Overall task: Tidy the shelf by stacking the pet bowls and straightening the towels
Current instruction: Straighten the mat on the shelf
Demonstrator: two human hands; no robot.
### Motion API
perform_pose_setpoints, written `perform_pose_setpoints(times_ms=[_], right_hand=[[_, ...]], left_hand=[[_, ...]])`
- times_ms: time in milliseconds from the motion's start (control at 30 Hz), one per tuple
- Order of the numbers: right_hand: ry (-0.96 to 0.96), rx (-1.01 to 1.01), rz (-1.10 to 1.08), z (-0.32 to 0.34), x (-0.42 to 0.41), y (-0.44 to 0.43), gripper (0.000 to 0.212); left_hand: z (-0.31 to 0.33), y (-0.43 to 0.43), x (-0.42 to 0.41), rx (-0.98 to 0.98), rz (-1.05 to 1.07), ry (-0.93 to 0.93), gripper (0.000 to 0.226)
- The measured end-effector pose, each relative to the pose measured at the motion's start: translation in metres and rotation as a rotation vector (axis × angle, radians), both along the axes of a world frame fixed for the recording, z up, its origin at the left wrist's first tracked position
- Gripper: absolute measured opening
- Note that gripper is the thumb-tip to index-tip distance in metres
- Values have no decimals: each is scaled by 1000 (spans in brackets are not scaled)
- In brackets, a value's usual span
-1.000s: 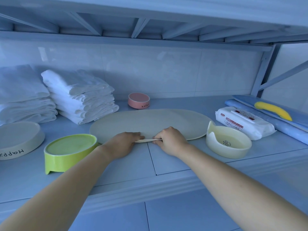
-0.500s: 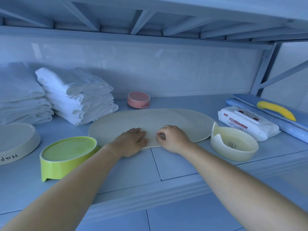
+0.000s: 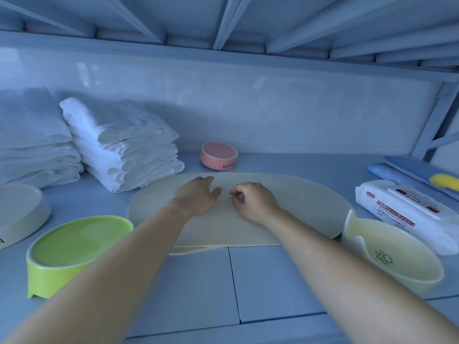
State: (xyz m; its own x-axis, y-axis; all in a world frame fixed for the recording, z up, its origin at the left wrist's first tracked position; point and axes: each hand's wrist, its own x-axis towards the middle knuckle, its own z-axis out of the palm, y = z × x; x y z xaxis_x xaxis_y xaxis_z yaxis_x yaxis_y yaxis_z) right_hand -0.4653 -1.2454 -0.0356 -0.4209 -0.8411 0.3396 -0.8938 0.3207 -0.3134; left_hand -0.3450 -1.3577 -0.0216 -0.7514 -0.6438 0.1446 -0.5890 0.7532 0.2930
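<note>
A beige oval mat (image 3: 298, 207) lies in the middle of the shelf. Its front edge is straight and doubled, with a lower layer peeking out. My left hand (image 3: 196, 197) presses flat on the mat. Beside it my right hand (image 3: 253, 202) rests there with curled fingers; I see nothing in them. A green bowl (image 3: 74, 244) stands front left, a white bowl (image 3: 22, 212) at the far left, a pink bowl (image 3: 218, 157) behind the mat, and a cream eared bowl (image 3: 395, 256) front right. Two stacks of white towels (image 3: 124, 147) (image 3: 32, 142) sit back left.
A pack of wet wipes (image 3: 407, 212) lies at the right, partly behind the cream bowl. Behind it are blue items with a yellow piece (image 3: 444, 181). The upper shelf's ribs (image 3: 228, 21) hang low overhead. The shelf's front edge (image 3: 238, 319) runs under my forearms.
Both hands left the mat's front edge and slid farther back onto the mat. The edge they pinched and lifted now lies doubled. The view moved closer.
</note>
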Motion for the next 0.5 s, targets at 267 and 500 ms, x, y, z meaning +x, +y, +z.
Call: perform_pose_setpoints(times_ms=[267, 500], right_hand=[[22, 0, -14, -2, -27, -29, 26], [9, -13, -55, -4, -39, -54, 22]], left_hand=[[-9, -24, -24, 6, 86, -5, 52], [-22, -49, -14, -38, 89, -28, 42]])
